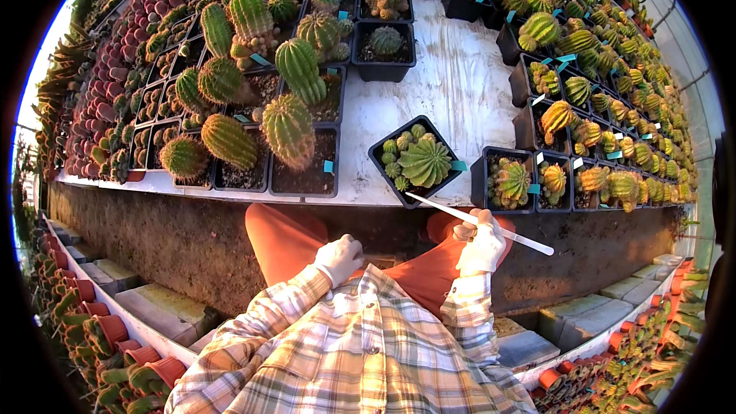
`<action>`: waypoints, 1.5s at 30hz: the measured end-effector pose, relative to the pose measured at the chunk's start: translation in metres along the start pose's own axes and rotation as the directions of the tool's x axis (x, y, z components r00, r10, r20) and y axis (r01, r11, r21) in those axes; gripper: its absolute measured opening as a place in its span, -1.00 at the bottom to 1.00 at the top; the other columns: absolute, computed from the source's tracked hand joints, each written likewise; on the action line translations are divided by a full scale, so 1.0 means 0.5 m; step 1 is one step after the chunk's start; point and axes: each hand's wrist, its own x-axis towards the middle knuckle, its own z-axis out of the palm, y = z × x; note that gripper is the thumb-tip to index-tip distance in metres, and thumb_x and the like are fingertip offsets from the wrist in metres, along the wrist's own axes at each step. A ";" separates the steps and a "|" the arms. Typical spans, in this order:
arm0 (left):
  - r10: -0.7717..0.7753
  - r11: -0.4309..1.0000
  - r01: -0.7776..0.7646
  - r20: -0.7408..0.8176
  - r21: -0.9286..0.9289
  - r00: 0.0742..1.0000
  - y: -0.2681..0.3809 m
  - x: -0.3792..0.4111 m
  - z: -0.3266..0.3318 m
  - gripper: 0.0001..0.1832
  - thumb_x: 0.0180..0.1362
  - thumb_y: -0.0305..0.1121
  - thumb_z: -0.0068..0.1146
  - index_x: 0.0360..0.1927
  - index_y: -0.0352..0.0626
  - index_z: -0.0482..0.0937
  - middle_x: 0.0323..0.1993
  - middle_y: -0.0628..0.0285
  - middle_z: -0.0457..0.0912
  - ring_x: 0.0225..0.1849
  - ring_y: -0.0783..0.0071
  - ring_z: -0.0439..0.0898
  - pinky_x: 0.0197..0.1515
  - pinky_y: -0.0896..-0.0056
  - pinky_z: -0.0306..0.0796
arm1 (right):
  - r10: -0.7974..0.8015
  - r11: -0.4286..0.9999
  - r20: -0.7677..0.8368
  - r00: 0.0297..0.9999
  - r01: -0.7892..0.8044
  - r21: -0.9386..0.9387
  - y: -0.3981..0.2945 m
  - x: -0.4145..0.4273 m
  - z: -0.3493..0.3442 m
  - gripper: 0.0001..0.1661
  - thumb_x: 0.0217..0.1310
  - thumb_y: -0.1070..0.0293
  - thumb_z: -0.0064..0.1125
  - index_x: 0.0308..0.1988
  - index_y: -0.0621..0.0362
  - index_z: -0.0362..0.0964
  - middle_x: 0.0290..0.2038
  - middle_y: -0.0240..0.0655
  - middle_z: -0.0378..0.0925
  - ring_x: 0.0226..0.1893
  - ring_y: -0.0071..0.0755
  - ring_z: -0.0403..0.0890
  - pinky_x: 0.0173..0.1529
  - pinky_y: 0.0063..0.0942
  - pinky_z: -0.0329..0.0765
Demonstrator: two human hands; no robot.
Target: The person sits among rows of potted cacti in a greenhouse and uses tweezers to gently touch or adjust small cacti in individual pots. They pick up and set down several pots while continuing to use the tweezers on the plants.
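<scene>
My right hand (478,241), in a pale glove with bare fingertips, grips a long white pointed tool (448,209). Its tip reaches the near-left edge of a square black plastic pot (409,200), close to a small offset. In that pot grow a ribbed green cactus (425,161) and several small round offsets (393,156). A blue-green plant label (458,165) sticks out at the pot's right corner. Over my lap, my left hand (340,260) is curled in a loose fist, with nothing visible in it and apart from the pot.
Potted cacti (230,141) crowd the left of the white bench (428,92); more pots (509,179) line its right. A pot with a small cactus (385,46) stands farther back. Concrete blocks (164,307) and terracotta-coloured pots (112,328) lie behind me.
</scene>
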 end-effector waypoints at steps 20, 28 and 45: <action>-0.020 1.000 0.020 0.038 -0.010 0.999 0.005 -0.002 -0.004 -0.79 0.00 -0.18 0.06 -0.40 -0.07 0.55 -0.29 0.16 0.47 -0.22 0.17 0.51 -0.17 0.24 0.42 | -0.180 0.959 0.132 0.975 0.203 -0.196 -0.039 -0.066 -0.051 -0.66 0.06 0.33 0.21 -0.29 0.42 0.40 -0.65 -0.23 0.47 -0.69 -0.45 0.48 -0.56 -0.58 0.45; 0.000 1.000 0.000 0.010 -0.016 1.000 -0.001 -0.004 0.002 -0.81 0.00 -0.21 0.04 -0.39 -0.05 0.56 -0.29 0.17 0.47 -0.22 0.17 0.51 -0.17 0.23 0.42 | -0.338 0.890 0.137 0.931 0.363 -0.275 -0.031 -0.073 0.044 -0.82 0.00 0.54 0.20 -0.32 0.29 0.39 -0.53 -0.37 0.42 -0.59 -0.62 0.39 -0.52 -0.66 0.35; 0.018 1.000 -0.018 -0.003 -0.017 1.000 -0.002 -0.010 0.006 -0.81 0.00 -0.20 0.04 -0.41 -0.06 0.55 -0.30 0.16 0.47 -0.25 0.15 0.52 -0.20 0.22 0.43 | -0.026 0.999 0.023 0.999 0.026 -0.022 -0.040 -0.014 -0.037 -0.65 0.19 0.21 -0.03 -0.58 0.04 0.08 -0.65 -0.51 0.05 -0.79 -0.64 0.01 -0.68 -0.60 -0.03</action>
